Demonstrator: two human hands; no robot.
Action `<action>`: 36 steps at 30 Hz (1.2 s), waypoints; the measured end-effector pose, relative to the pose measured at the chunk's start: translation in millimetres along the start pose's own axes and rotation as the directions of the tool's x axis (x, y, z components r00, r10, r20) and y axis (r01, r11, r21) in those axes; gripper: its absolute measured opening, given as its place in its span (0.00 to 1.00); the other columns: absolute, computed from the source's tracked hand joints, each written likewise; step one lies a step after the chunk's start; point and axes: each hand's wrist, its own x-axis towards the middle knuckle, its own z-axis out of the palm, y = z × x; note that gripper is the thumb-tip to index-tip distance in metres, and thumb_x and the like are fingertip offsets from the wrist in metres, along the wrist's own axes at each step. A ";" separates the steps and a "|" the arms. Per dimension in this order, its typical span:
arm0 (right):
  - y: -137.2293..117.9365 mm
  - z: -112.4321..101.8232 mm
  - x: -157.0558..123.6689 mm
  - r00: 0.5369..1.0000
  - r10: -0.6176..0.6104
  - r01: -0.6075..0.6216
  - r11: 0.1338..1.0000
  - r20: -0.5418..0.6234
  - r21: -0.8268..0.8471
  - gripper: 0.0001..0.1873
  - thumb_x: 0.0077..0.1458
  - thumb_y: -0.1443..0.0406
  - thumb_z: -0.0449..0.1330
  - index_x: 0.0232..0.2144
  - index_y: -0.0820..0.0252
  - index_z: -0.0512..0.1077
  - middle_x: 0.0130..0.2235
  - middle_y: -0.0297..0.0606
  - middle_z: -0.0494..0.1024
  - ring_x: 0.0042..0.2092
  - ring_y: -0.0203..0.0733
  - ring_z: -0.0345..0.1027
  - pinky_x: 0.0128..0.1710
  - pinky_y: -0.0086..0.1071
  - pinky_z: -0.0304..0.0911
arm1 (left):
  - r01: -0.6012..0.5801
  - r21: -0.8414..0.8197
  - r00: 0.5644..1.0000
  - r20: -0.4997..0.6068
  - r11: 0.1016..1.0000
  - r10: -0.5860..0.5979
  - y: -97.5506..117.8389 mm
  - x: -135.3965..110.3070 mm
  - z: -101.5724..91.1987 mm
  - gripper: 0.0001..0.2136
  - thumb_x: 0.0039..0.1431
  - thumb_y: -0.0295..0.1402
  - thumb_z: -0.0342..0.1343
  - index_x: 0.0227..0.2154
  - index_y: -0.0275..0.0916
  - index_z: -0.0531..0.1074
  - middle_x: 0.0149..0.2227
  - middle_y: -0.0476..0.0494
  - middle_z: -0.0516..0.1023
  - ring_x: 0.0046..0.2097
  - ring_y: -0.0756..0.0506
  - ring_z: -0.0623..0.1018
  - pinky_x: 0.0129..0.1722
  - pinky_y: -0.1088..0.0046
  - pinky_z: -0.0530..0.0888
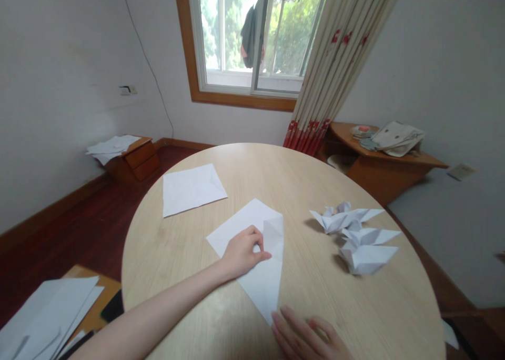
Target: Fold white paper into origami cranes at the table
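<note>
Head view: our left hand (245,252) curls, thumb just apart from the fingers, on the partly folded white paper (268,281) atop the round table (307,281); our right hand (310,332) meets its near tip, grip unclear. Crisp creases, we judge, want aligned edges, steady pressure.

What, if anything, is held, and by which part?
Nothing is clearly gripped: the left hand rests midway on the folded paper, the right hand at its near tip.
</note>
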 end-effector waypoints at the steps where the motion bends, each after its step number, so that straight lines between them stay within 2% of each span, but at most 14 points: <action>1: -1.0 0.8 -1.4 1.000 0.009 -0.009 1.000 -0.012 -0.004 0.15 0.64 0.58 0.53 0.51 0.50 0.71 0.46 0.34 0.80 0.49 0.40 0.72 0.39 0.29 0.61 | 0.000 0.001 1.000 0.001 1.000 0.000 0.0 0.1 -0.2 0.07 0.50 0.32 0.65 0.24 0.40 0.71 0.38 0.50 0.72 0.38 0.47 0.73 0.37 0.74 0.66; 4: -3.8 6.1 -3.5 0.999 0.019 -0.019 1.000 -0.046 -0.012 0.15 0.64 0.59 0.53 0.50 0.51 0.72 0.45 0.36 0.80 0.49 0.41 0.72 0.40 0.29 0.61 | -0.003 0.000 1.000 0.002 1.000 0.003 -1.0 0.5 -0.2 0.07 0.50 0.33 0.65 0.25 0.40 0.71 0.38 0.50 0.72 0.38 0.47 0.73 0.37 0.74 0.67; 9: -1.4 12.0 0.1 0.997 -0.039 0.041 0.999 -0.063 0.033 0.15 0.67 0.61 0.48 0.44 0.52 0.75 0.43 0.32 0.81 0.45 0.36 0.73 0.41 0.28 0.61 | -0.021 -0.009 1.000 -0.009 1.000 0.021 -3.0 0.5 0.6 0.07 0.50 0.33 0.65 0.25 0.40 0.71 0.38 0.51 0.72 0.37 0.48 0.73 0.37 0.74 0.66; 11: 3.1 7.0 6.1 0.993 -0.063 0.069 0.996 -0.103 0.050 0.20 0.69 0.64 0.44 0.40 0.54 0.76 0.41 0.30 0.82 0.43 0.33 0.74 0.40 0.27 0.61 | -0.021 -0.015 1.000 -0.007 1.000 0.021 -2.9 0.3 0.5 0.07 0.50 0.33 0.65 0.25 0.40 0.71 0.38 0.51 0.72 0.37 0.48 0.73 0.36 0.74 0.66; 13: 10.3 -4.9 15.8 0.991 -0.065 0.074 0.994 -0.120 0.080 0.21 0.69 0.65 0.44 0.37 0.54 0.77 0.41 0.28 0.82 0.43 0.32 0.73 0.39 0.27 0.62 | -0.016 -0.019 1.000 -0.002 1.000 0.016 -2.8 0.4 0.0 0.07 0.50 0.33 0.65 0.24 0.40 0.72 0.38 0.51 0.72 0.37 0.48 0.73 0.36 0.74 0.66; 15: 19.3 -21.6 27.9 0.985 -0.171 0.170 0.973 -0.010 0.156 0.15 0.67 0.63 0.49 0.39 0.52 0.76 0.44 0.27 0.81 0.45 0.33 0.73 0.40 0.27 0.63 | -0.015 -0.022 1.000 0.003 1.000 0.015 -2.9 0.9 -0.7 0.07 0.49 0.33 0.65 0.24 0.40 0.72 0.38 0.51 0.72 0.37 0.48 0.73 0.36 0.75 0.65; 16: 24.0 -30.1 33.8 0.983 -0.186 0.180 0.966 0.011 0.187 0.14 0.66 0.63 0.50 0.39 0.52 0.76 0.43 0.27 0.81 0.45 0.33 0.74 0.40 0.26 0.63 | -0.017 -0.025 1.000 0.005 1.000 0.018 -3.2 1.3 -1.1 0.07 0.49 0.33 0.66 0.24 0.39 0.72 0.38 0.51 0.72 0.37 0.48 0.73 0.36 0.75 0.65; 19: 37.5 -46.8 46.5 0.986 -0.117 0.087 0.970 0.122 0.225 0.14 0.64 0.67 0.50 0.44 0.58 0.75 0.44 0.35 0.81 0.46 0.37 0.74 0.43 0.28 0.64 | -0.037 -0.046 0.999 0.013 0.998 0.038 -4.6 2.9 -3.2 0.08 0.48 0.32 0.67 0.23 0.39 0.72 0.37 0.52 0.72 0.36 0.49 0.72 0.35 0.76 0.65; 20: 41.8 -48.2 48.7 0.987 -0.106 0.077 0.971 0.122 0.225 0.15 0.64 0.67 0.50 0.45 0.60 0.75 0.45 0.37 0.80 0.47 0.39 0.74 0.43 0.30 0.65 | -0.047 -0.055 0.999 0.016 0.997 0.048 -5.2 3.5 -4.3 0.09 0.47 0.32 0.67 0.23 0.39 0.71 0.36 0.52 0.72 0.35 0.49 0.72 0.34 0.76 0.65; 22: 50.8 -45.5 51.5 0.990 -0.086 0.059 0.972 0.110 0.227 0.16 0.63 0.68 0.49 0.47 0.61 0.74 0.46 0.39 0.80 0.49 0.42 0.73 0.45 0.34 0.66 | -0.065 -0.068 0.997 0.025 0.996 0.067 -6.6 4.8 -6.8 0.09 0.46 0.31 0.68 0.22 0.39 0.72 0.35 0.53 0.72 0.34 0.50 0.72 0.33 0.77 0.64; 26: 71.8 -32.0 61.3 1.000 -0.009 0.013 0.965 -0.016 0.263 0.18 0.63 0.70 0.47 0.47 0.63 0.74 0.46 0.42 0.80 0.50 0.44 0.72 0.44 0.38 0.66 | -0.090 -0.085 0.993 0.073 0.992 0.096 -10.3 7.6 -14.0 0.08 0.46 0.32 0.67 0.23 0.39 0.73 0.35 0.52 0.72 0.32 0.51 0.71 0.31 0.77 0.63; 31: 95.4 -16.1 83.6 0.987 0.061 -0.018 0.962 -0.148 0.272 0.16 0.62 0.70 0.51 0.49 0.63 0.72 0.46 0.43 0.80 0.48 0.46 0.72 0.42 0.40 0.67 | -0.108 -0.100 0.986 0.113 0.989 0.119 -18.6 12.3 -24.3 0.08 0.47 0.34 0.68 0.23 0.37 0.74 0.35 0.50 0.73 0.31 0.51 0.69 0.31 0.77 0.64; 36: 100.5 7.8 89.0 0.964 0.155 -0.105 0.969 -0.217 0.225 0.22 0.63 0.69 0.49 0.58 0.59 0.63 0.52 0.43 0.75 0.54 0.48 0.67 0.47 0.44 0.64 | -0.156 -0.118 0.981 0.099 0.981 0.168 -27.2 15.0 -27.4 0.09 0.49 0.35 0.67 0.23 0.36 0.75 0.37 0.48 0.74 0.33 0.50 0.71 0.32 0.76 0.65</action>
